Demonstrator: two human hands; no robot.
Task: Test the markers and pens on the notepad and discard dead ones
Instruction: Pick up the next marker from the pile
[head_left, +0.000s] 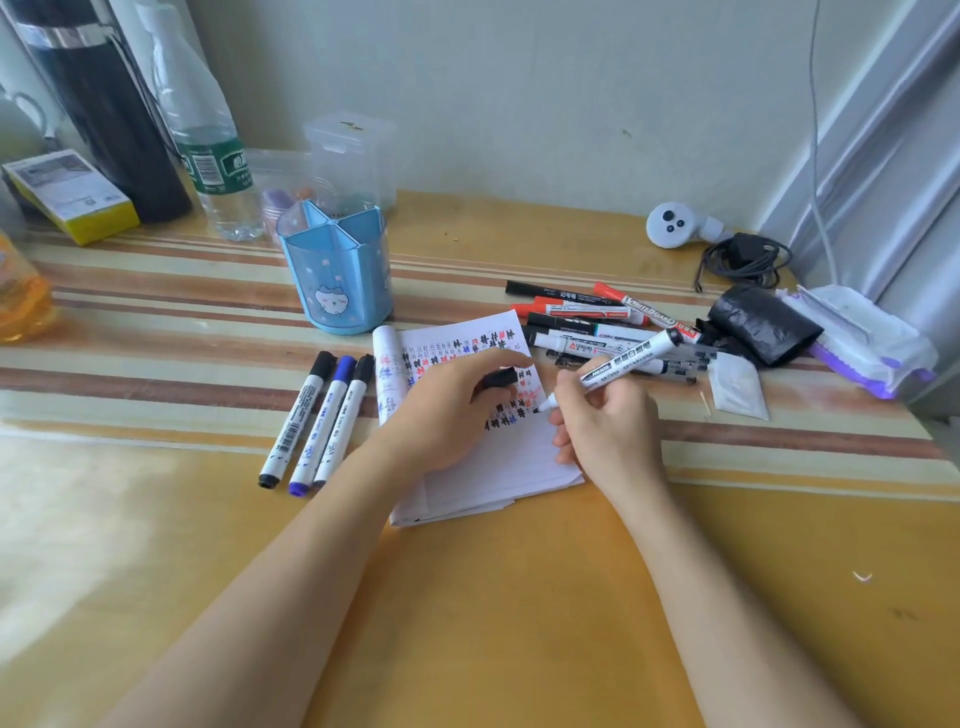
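Right hand (608, 415) grips uncapped white marker (623, 361), tip touching notepad (498, 467) at mid-worktop. Left hand (447, 410) pinches black cap (501, 378), resting on notepad. 3 capped markers (317, 421) just beside its left edge; marker pile (582, 317) toward right rear corner.

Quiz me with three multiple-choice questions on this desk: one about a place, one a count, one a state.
1. Where does the blue pen holder stand?
A) just beyond the notepad's far left corner
B) on the notepad
C) at the desk's near edge

2. How many are in the row of markers left of the notepad?
A) two
B) three
C) five

3. The marker in the right hand is:
A) capped
B) uncapped, tip at the paper
C) lying flat

Answers:
1 A, it stands past the rolled-back pages.
2 B, two black-capped and one blue-capped lie side by side.
3 B, its bare tip is at the page while the left hand holds a black cap.
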